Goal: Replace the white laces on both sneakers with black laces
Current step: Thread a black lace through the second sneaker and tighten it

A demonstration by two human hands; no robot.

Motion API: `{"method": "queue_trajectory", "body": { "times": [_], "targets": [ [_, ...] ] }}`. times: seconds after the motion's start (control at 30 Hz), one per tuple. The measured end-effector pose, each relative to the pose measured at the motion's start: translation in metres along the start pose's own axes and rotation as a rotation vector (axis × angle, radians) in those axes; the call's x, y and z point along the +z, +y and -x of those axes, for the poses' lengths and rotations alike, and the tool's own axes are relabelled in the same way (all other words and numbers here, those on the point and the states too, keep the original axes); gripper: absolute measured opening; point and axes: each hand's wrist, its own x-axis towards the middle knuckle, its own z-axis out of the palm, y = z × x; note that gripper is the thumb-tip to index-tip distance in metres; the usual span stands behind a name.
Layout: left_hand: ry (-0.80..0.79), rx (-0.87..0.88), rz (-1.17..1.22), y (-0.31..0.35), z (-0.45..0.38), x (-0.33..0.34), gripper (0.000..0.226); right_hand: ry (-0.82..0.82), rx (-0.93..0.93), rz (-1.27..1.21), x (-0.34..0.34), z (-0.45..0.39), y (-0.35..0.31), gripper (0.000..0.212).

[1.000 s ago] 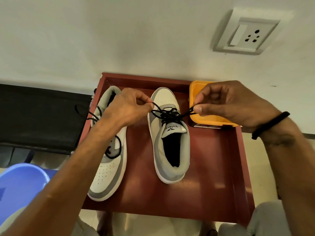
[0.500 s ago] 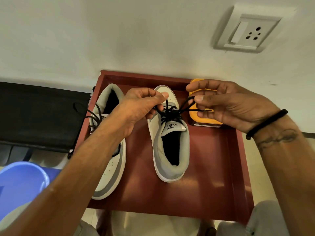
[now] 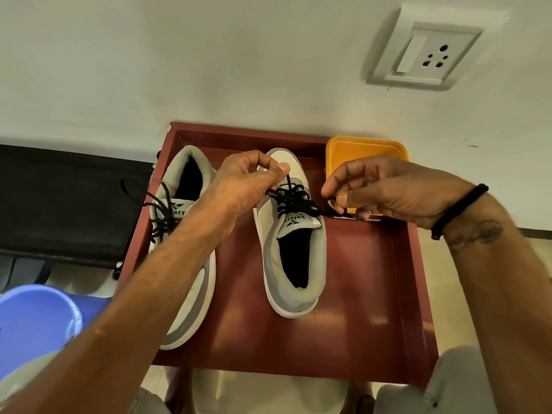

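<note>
Head view shows the left hand point(image 3: 248, 186) and right hand point(image 3: 373, 189) each pinching an end of the black lace point(image 3: 294, 201) on the right sneaker point(image 3: 294, 249), mid-bench point(image 3: 373, 294). Beside it, the left sneaker point(image 3: 191, 234) lies along the bench's left edge, black-laced, with an orange container point(image 3: 364, 150) at the far right corner.

Two sneakers point(image 3: 294, 258) side by side on table point(image 3: 367, 309) (container point(image 3: 366, 150) behind, right)

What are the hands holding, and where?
Both hold the black lace of the right sneaker: left hand pinches one end, right hand the other.
</note>
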Motion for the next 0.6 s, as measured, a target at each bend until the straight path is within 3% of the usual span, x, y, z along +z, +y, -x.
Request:
{"method": "queue_trajectory", "body": {
  "times": [0.23, 0.33, 0.47, 0.6],
  "targets": [
    [0.071, -0.016, -0.069, -0.006, -0.003, 0.002, 0.018, -0.068, 0.037, 0.135, -0.006, -0.001, 0.003, 0.018],
    [0.079, -0.011, -0.043, -0.006, -0.003, 0.002, 0.019, -0.005, 0.018, 0.143, -0.004, 0.0, 0.0, 0.016],
    [0.011, -0.031, 0.073, 0.001, -0.001, 0.001, 0.016, 0.086, -0.069, -0.114, 0.003, 0.001, -0.002, 0.015],
    [-0.102, -0.046, 0.402, 0.006, 0.007, 0.013, 0.019, 0.109, -0.096, -0.366, 0.019, -0.004, -0.009, 0.015]
  ]
}}
